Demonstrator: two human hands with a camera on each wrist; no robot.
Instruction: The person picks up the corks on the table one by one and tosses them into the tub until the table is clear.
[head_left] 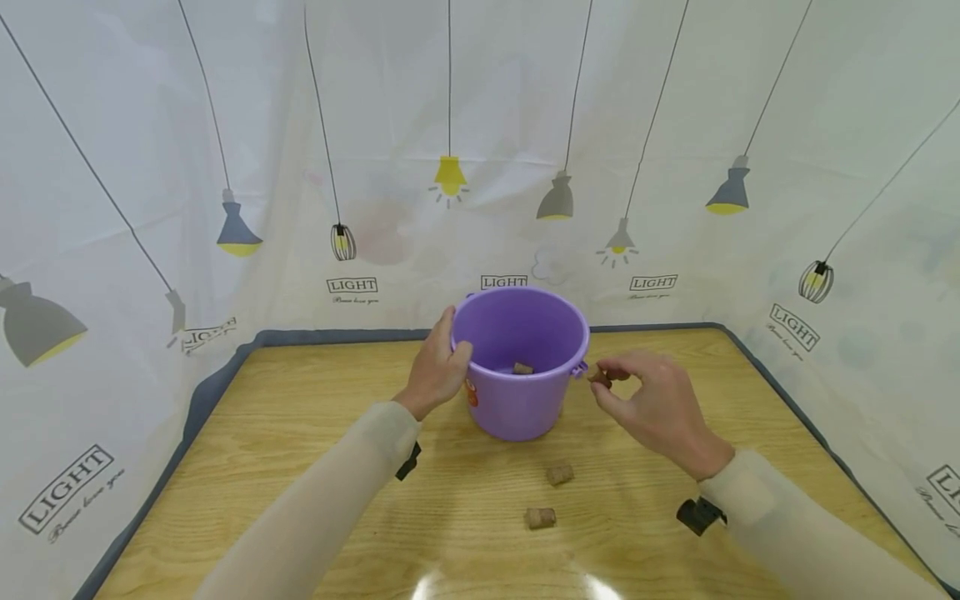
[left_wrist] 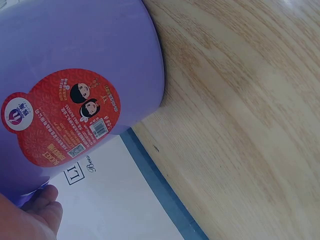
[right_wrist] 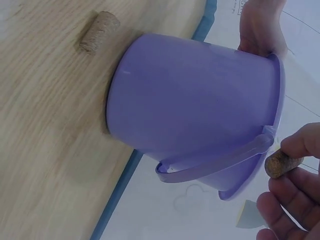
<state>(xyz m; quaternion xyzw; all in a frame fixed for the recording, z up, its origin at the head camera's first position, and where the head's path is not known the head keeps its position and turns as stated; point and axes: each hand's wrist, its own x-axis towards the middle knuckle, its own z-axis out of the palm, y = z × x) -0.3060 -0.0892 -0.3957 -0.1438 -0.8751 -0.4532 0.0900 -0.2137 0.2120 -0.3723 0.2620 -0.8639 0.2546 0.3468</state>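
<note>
A purple bucket (head_left: 517, 408) stands upright on the wooden table, with a red label (left_wrist: 70, 117) on its side. My left hand (head_left: 437, 367) grips the left part of its rim, thumb over the edge. Beside the right rim, near the handle's hinge, my right hand (head_left: 660, 404) pinches a cork (right_wrist: 282, 164) between thumb and fingers. One cork (head_left: 522, 368) lies inside on the bucket's floor. Two more corks lie on the table in front of the bucket, a farther cork (head_left: 559, 474) and a nearer cork (head_left: 541, 517). The bucket's handle (right_wrist: 215, 167) hangs down on its outer side.
The wooden table (head_left: 315, 467) has a blue-grey border (head_left: 202, 408) along its back and sides. A white cloth (head_left: 390, 108) printed with hanging lamps rises behind and on both sides. Dark wrist straps with cameras (head_left: 701, 515) sit on both sleeves.
</note>
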